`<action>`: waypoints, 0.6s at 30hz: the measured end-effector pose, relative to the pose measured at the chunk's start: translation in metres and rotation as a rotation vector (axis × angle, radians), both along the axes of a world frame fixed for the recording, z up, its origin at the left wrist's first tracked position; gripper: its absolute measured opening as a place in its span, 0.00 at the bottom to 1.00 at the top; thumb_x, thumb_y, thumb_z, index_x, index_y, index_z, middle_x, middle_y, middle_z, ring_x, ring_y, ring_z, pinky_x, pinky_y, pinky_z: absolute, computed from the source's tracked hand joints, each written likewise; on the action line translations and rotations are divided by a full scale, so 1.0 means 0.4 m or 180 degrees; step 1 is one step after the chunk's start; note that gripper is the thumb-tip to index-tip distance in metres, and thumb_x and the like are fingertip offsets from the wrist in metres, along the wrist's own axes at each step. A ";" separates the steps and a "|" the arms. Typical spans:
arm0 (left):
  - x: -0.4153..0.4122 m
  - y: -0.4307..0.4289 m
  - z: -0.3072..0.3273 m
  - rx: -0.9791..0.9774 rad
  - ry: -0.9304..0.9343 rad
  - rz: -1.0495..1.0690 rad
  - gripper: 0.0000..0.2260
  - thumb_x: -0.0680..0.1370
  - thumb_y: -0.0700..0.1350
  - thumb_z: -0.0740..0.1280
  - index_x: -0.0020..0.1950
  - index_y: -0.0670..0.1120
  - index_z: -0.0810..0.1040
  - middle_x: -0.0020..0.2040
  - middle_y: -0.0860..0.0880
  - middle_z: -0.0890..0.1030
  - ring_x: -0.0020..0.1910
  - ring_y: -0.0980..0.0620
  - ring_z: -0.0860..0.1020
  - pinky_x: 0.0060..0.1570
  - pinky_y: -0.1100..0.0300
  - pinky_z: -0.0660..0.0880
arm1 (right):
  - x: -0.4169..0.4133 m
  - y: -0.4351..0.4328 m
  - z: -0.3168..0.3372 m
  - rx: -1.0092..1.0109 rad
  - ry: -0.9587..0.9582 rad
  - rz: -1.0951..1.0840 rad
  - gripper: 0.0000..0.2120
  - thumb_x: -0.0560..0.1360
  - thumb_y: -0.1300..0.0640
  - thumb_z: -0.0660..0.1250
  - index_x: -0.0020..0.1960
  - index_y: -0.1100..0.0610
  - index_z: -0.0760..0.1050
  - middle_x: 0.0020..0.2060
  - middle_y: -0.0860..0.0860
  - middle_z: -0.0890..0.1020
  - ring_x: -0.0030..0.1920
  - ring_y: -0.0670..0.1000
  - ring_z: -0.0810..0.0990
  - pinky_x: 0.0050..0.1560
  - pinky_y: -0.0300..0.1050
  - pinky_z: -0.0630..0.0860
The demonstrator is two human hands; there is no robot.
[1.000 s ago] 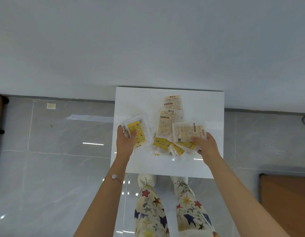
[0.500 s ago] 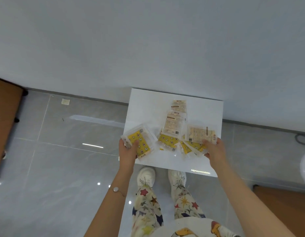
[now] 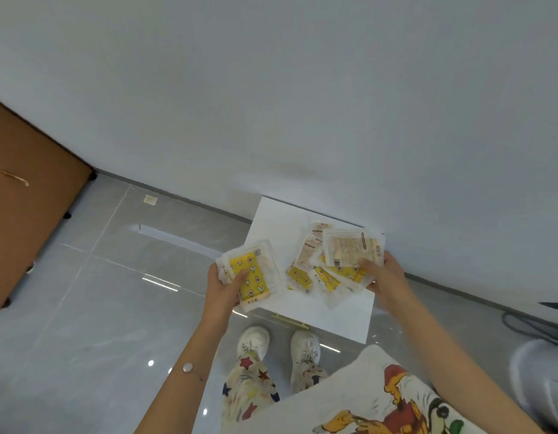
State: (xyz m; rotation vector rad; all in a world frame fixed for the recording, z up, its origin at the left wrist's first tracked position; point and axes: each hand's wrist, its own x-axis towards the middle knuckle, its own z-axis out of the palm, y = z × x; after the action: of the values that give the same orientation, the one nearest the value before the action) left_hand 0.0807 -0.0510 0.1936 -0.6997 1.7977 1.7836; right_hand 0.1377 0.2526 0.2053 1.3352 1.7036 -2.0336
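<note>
Clock dirs = on the frame, 12 up.

Wall [image 3: 302,89] fills the top half, plain grey. Floor [image 3: 99,324], glossy tile, runs 7 to 9 o'clock. Cabinet [image 3: 27,198], brown, at 9 o'clock, well apart from the work.

Table [image 3: 271,223], small and white, at 5 o'clock, back edge against the wall. The person stands at its front edge, so both arms reach it w/o leaning.

Pile [image 3: 305,270]: loose packets fanned over table centre, some yellow face up, some label side up. Prob. the stock not yet picked.

Stack [image 3: 252,274]: several packets squared together, yellow face up, at the table's 9 o'clock edge, partly out over the floor. Looks like the collecting stack, held off to the side so it doesn't mix w/ the pile.

Packet [image 3: 349,249]: label side up, at the table's 3 o'clock side, over the pile's right end. Can't tell if it's lifted clear or touching the ones below.

L hand [image 3: 223,288]: grips the stack, thumb across the yellow face, fingers curled round the left edge from below. A firm clamp, prob. to keep slick wrappers from sliding.

R hand [image 3: 385,274]: pinches the packet's near corner, thumb on top, other fingers hidden under. Can't tell if the yellow packets beneath are in that pinch too.

Bracelet [image 3: 187,367] on the L wrist, 6 o'clock.
</note>
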 end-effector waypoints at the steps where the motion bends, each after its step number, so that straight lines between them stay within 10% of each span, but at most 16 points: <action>1: 0.012 -0.009 0.032 0.0075 0.0014 0.0059 0.18 0.76 0.41 0.69 0.64 0.48 0.68 0.57 0.45 0.80 0.52 0.45 0.82 0.49 0.43 0.80 | -0.009 -0.016 0.034 -0.0032 0.0074 0.0168 0.15 0.78 0.64 0.64 0.64 0.59 0.71 0.56 0.55 0.81 0.52 0.55 0.83 0.42 0.47 0.81; 18: 0.248 -0.552 0.319 -0.0019 0.0532 0.2028 0.15 0.77 0.40 0.68 0.61 0.50 0.69 0.56 0.45 0.80 0.52 0.44 0.82 0.49 0.45 0.79 | -0.236 -0.612 0.308 -0.0115 0.0589 0.2152 0.15 0.77 0.65 0.65 0.63 0.57 0.72 0.56 0.55 0.82 0.54 0.56 0.82 0.49 0.56 0.81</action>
State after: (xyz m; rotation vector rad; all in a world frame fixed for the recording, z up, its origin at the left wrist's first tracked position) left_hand 0.1799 -0.2719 0.3212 -1.2650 1.8088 2.2909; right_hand 0.0434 0.0078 0.3287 0.4543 1.8414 -1.7934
